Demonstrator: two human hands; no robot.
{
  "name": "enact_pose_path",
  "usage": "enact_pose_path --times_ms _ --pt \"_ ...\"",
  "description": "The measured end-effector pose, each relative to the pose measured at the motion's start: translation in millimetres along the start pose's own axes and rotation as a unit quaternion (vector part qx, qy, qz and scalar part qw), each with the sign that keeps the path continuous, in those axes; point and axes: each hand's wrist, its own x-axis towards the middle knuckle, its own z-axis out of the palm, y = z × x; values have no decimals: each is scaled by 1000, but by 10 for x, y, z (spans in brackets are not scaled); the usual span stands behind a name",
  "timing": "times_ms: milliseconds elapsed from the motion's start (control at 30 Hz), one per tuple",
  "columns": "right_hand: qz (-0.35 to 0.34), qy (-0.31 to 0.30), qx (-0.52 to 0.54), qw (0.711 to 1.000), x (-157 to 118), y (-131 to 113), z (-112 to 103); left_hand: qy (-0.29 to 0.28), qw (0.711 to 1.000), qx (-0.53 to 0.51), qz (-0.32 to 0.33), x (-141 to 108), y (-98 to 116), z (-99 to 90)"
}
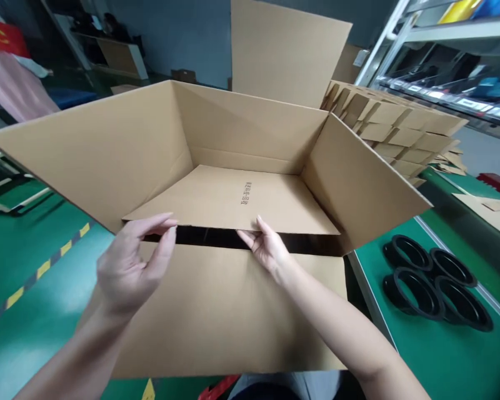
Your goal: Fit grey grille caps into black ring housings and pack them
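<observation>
1. Two hands work on one big cardboard box (216, 139), which lies on its side with the open end toward the camera; the box fills the middle of the view, just in front of the person.
2. The left hand (131, 264) is at the near left corner of the inner flap (233, 203). Its thumb and first finger are pinched together on the edge of this flap, and the other fingers are curled loosely below.
3. The right hand (266, 244) is at the middle of the same edge. Its fingers are closed lightly on the flap edge, thumb on one side and fingertips on top.
4. The inner flap lies flat and goes away from both hands, with a small line of printed text (245, 193) in its middle.
5. A dark gap (308, 243) runs along the flap edge, between this flap and the near flap (216, 311), which is under both wrists.
6. The left side flap (87, 161) and the right side flap (358, 183) stand open and spread outward, well apart from both hands.
7. Another cardboard sheet (283, 50) stands upright behind the box.
8. To the right, a stack of folded cardboard pieces (400, 130) lies on a green table (433, 355), behind the right side flap.
9. Four black rings (435, 280) lie close together on the table, near the right forearm but not touching it.
10. On the left there is a green floor (20, 250) with a yellow and black stripe (37, 272).
</observation>
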Motion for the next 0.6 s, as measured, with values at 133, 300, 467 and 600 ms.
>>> enact_pose_path --times_ms 133,300,467,600 --pt "130 -200 -148 960 -350 -11 -108 -231 969 47 75 366 -42 377" --pt "162 -361 -326 859 -1078 -109 -590 -587 803 96 39 572 -317 1366" --pt "29 -239 -452 859 -1710 -354 -1410 -756 624 194 -41 300 -565 2042" --pt "-15 -138 -449 883 -2216 -557 -1947 -761 619 191 -40 301 -528 2102"
